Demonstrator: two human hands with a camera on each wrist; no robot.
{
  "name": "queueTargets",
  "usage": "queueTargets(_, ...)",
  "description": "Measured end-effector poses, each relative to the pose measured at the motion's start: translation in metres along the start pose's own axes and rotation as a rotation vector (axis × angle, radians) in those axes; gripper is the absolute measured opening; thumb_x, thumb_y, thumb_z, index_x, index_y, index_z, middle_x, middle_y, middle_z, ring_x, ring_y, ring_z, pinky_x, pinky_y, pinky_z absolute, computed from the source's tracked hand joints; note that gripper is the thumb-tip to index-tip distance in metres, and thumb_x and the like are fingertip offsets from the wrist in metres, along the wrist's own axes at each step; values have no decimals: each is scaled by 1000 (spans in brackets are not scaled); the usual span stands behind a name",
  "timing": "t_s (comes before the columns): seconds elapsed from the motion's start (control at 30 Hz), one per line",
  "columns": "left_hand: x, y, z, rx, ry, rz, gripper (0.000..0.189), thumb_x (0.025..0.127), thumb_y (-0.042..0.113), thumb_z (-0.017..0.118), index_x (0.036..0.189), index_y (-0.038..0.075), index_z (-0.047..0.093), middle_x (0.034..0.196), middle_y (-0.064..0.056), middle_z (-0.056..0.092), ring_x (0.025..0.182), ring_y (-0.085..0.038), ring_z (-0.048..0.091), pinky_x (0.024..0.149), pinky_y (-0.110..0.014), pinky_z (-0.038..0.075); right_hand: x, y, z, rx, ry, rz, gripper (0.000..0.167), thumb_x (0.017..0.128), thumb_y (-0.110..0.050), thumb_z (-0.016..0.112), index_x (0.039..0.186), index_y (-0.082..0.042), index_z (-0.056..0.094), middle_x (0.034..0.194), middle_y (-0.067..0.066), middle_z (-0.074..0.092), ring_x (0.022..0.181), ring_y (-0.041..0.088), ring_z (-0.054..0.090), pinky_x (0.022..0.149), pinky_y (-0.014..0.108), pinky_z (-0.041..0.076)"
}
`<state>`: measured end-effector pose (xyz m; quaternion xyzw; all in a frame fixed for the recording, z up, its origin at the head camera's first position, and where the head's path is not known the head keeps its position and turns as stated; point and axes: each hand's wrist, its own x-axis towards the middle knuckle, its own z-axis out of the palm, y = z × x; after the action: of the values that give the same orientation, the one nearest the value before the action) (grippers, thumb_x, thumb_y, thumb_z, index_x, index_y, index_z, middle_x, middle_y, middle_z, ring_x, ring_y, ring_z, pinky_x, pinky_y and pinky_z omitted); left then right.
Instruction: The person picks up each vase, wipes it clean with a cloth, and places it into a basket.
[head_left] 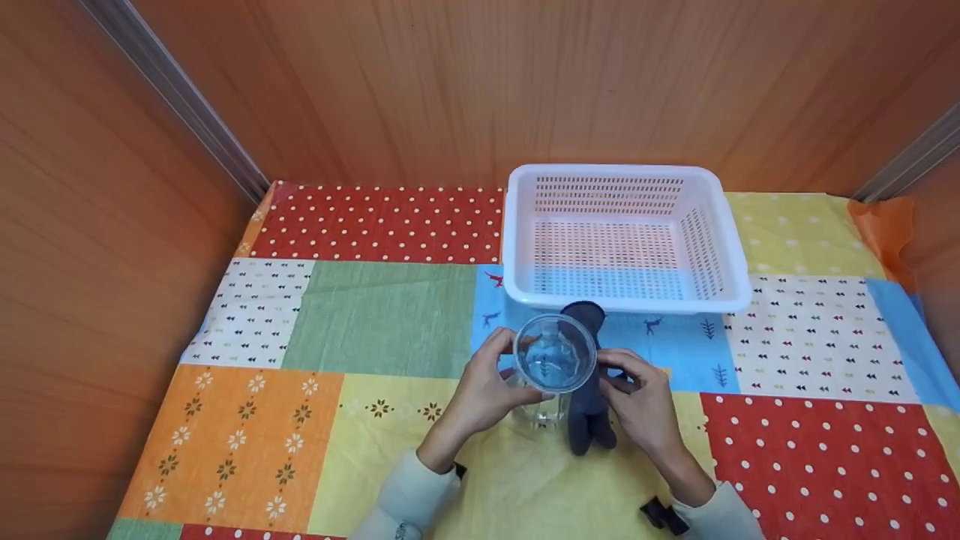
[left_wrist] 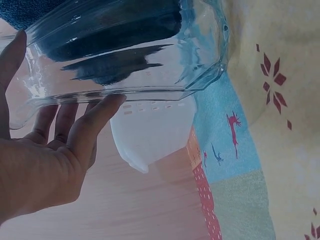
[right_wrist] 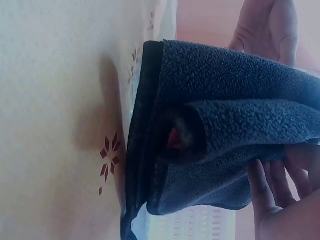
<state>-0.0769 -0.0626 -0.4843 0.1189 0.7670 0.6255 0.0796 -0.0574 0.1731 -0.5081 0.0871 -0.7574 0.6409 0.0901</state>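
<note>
Upright over the table is a tall clear faceted glass (head_left: 556, 352), its round rim facing up toward the head camera. My left hand (head_left: 484, 390) grips it from the left, thumb on one side and fingers on the other. Against the glass's right side hangs a dark grey fleecy towel (head_left: 590, 424), folded over with black edging. The right hand (head_left: 641, 401) pinches this towel from the right, fingertips close to the rim. In the left wrist view, dark cloth shows through the wall of the glass (left_wrist: 200, 50). The right wrist view has the towel (right_wrist: 240, 80) covering most of the glass.
A white perforated plastic basket (head_left: 626, 304) stands just beyond the hands, with nothing visible inside. A patchwork-print cloth (head_left: 390, 315) covers the table. Wood-grain panels (head_left: 420, 90) rise behind and at both sides. Orange material (head_left: 885, 232) hangs at the far right corner.
</note>
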Motion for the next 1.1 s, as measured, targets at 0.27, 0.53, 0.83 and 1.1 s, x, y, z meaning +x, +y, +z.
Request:
queueTargets(0.27, 1, 1, 0, 3, -6, -9, 57, 77, 11, 95, 126, 11, 66, 124, -5, 59, 119, -26, 55, 104, -59, 54, 3, -3, -1, -5, 1, 30, 28, 89, 18, 72, 116, 11, 74, 113, -5, 73, 108, 2, 68, 86, 20, 60)
queueTargets(0.53, 3, 1, 0, 12, -7, -7, 58, 76, 10, 95, 127, 11, 65, 124, -5, 59, 119, -25, 55, 103, -59, 55, 2, 3, -4, -47, -27, 60, 27, 91, 16, 72, 117, 9, 75, 114, 2, 74, 104, 3, 67, 84, 19, 60)
queueTargets(0.83, 2, 0, 0, 14, -3, -10, 62, 76, 12, 95, 130, 11, 64, 126, -4, 60, 121, -29, 56, 104, -63, 53, 1, 9, -3, -19, -30, 21, 28, 89, 19, 71, 116, 10, 74, 112, -1, 74, 101, 4, 68, 84, 20, 60)
queueTargets(1.1, -1, 0, 1, 17, 2, -14, 62, 76, 9, 96, 129, 13, 64, 126, -4, 60, 121, -27, 55, 104, -61, 53, -1, 0, 1, -5, 10, -16, 27, 88, 18, 74, 113, 10, 75, 112, 0, 73, 102, 4, 68, 85, 21, 61)
